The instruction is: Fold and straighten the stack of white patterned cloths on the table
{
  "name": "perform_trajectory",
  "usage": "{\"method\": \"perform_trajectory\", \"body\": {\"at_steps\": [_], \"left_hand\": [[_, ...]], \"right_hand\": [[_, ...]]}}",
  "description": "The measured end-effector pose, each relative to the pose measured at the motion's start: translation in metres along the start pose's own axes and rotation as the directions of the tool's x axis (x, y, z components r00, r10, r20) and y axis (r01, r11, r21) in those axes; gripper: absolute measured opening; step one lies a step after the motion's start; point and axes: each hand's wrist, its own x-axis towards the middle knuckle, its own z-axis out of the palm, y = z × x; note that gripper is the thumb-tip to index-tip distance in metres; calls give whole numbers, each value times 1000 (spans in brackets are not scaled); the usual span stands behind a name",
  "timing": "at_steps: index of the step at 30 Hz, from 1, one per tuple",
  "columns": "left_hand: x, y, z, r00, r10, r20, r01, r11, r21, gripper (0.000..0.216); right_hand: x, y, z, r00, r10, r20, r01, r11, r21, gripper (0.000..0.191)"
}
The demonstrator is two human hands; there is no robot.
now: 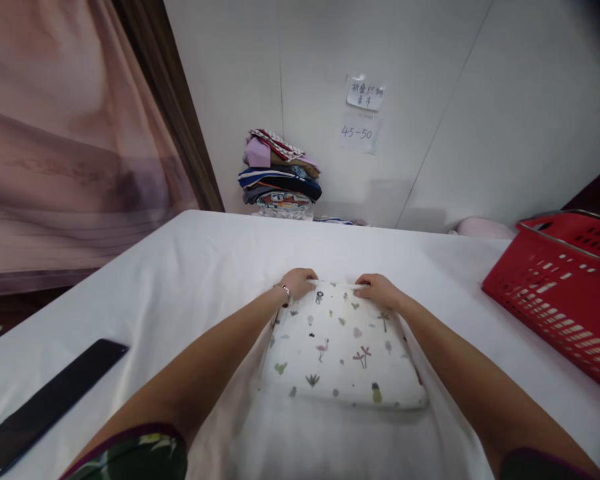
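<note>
A white-covered table (205,267) supports the folded printed cloth (340,340), laid flat, probably for an even surface. The left hand (299,283) and right hand (380,291) pinch its far edge, spaced apart, apparently to hold it square.

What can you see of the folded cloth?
The cloth is white and soft-looking, printed with a flamingo, palm trees, a pineapple and other small plants. Folded into a thick, roughly rectangular pad, it lies flat on the white-covered table. The left hand and right hand grip its far edge.
</note>
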Motion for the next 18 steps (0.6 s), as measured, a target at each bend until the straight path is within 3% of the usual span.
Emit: {"method": "perform_trajectory", "body": {"at_steps": [5, 9, 14, 18], "left_hand": [[0, 3, -1, 998, -55, -19, 52, 993, -110, 22], [-1, 4, 1, 999, -24, -37, 27, 997, 72, 27], [-17, 17, 5, 970, 220, -101, -174, 923, 343, 32], [-41, 30, 18, 898, 439, 17, -411, 825, 387, 38]], "right_hand": [[-1, -1, 3, 997, 31, -65, -25, 996, 85, 20], [0, -1, 7, 997, 51, -61, -49, 998, 44, 20], [1, 0, 9, 996, 45, -83, -44, 999, 17, 20], [4, 2, 9, 997, 21, -76, -21, 1000, -1, 23]]}}
